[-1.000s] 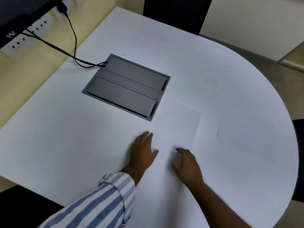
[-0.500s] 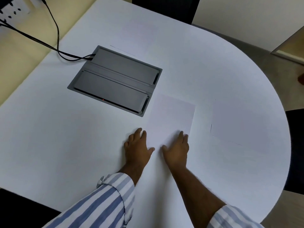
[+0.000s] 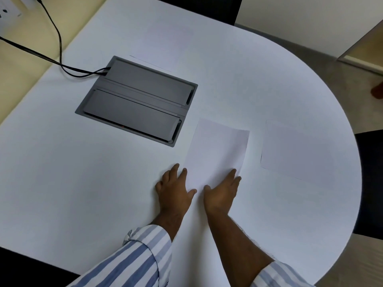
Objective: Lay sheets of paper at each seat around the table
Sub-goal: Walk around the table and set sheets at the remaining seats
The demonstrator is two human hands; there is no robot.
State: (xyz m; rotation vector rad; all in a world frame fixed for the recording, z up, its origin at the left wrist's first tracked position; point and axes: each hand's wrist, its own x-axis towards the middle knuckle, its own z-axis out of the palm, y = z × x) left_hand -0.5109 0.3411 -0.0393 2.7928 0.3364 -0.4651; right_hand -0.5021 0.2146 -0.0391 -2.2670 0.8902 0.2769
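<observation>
Both hands lie flat and open, gripping nothing: the left hand [image 3: 175, 190] beside the sheet [image 3: 215, 152], the right hand [image 3: 221, 193] pressing its near end. The sheet's long axis runs toward twelve o'clock from the right hand, which is nearer.

I am looking down into an office meeting room: a large white rounded table [image 3: 103, 193] with a grey flip-lid cable box [image 3: 136, 100] set into it, black cables [image 3: 60, 48] running to wall sockets [image 3: 8, 11], dark chairs [image 3: 371, 183] around it.
</observation>
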